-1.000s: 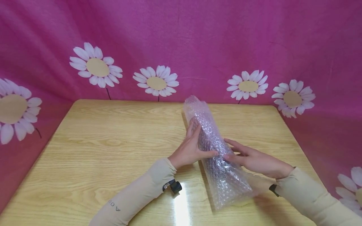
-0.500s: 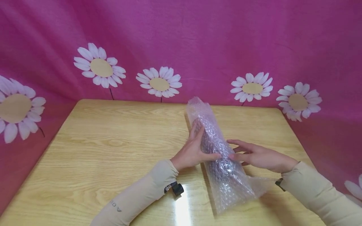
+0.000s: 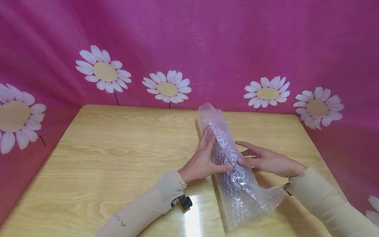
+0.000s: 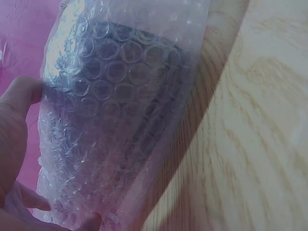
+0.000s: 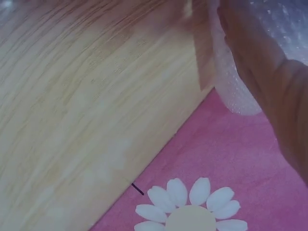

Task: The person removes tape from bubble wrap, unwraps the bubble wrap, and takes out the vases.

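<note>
A long bundle of bubble wrap (image 3: 228,158) lies slantwise on the wooden table, its far end close to the back edge. Something dark shows through the bubbles in the left wrist view, but its kind cannot be told. My left hand (image 3: 199,163) holds the bundle from the left, thumb across the top and fingers along the side. From the right, my right hand (image 3: 270,161) touches the bubble wrap with its thumb on top and its fingers fairly straight, some of them partly hidden. A loose flap (image 3: 273,196) of wrap sticks out below the right hand.
The light wooden table (image 3: 118,144) has a pink-purple cloth (image 3: 219,39) with printed daisies behind it and at both sides. A small black device (image 3: 185,202) sits at the left wrist. Bright light reflects off the table's front.
The bundle appears slightly farther right and lower, partly as the view shifts. My right hand's index finger has come back against its right side. The loose flap has spread and curled up.
</note>
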Demonstrator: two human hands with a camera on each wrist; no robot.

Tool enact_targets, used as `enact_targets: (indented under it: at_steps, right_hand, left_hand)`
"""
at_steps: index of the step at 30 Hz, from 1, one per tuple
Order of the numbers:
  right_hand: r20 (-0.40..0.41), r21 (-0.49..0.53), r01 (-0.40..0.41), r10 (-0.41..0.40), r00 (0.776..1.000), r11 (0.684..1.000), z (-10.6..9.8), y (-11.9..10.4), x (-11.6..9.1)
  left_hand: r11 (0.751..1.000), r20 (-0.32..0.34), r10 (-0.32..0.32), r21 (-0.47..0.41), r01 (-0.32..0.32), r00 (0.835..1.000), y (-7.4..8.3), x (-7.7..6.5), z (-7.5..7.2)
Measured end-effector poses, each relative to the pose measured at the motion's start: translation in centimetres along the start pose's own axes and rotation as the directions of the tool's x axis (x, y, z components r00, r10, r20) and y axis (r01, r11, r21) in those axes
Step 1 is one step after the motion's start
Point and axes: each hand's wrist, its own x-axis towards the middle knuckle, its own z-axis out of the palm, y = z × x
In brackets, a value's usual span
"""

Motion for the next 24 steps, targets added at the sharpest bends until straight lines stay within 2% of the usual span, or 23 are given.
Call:
enact_targets:
  at_steps: [7,14,18,21,24]
  right_hand:
    - [-0.058,0.048,0.054,-0.051,0.997,0.997,0.6,0.2,0.8]
    - [-0.054,0.130,0.071,-0.064,0.996,0.989,1.7,0.0,1.3]
    - [-0.079,0.098,0.087,-0.080,0.994,0.991,2.2,0.2,1.6]
    - [-0.105,0.044,0.115,-0.110,0.988,0.992,2.3,0.3,1.8]
    - [-0.111,0.033,0.152,-0.148,0.983,0.988,2.4,0.3,2.0]
  left_hand:
    - [0.999,0.007,0.042,0.000,-0.042,0.999,-0.7,0.2,-0.2]
    - [0.997,0.037,0.079,-0.016,-0.078,0.996,-1.7,0.1,-1.0]
    - [0.996,0.054,0.088,-0.040,-0.086,0.995,-2.1,0.1,-1.3]
    - [0.994,0.057,0.087,-0.064,-0.084,0.995,-2.2,0.2,-1.6]
    - [0.991,0.053,0.097,-0.093,-0.091,0.994,-2.3,0.3,-1.9]
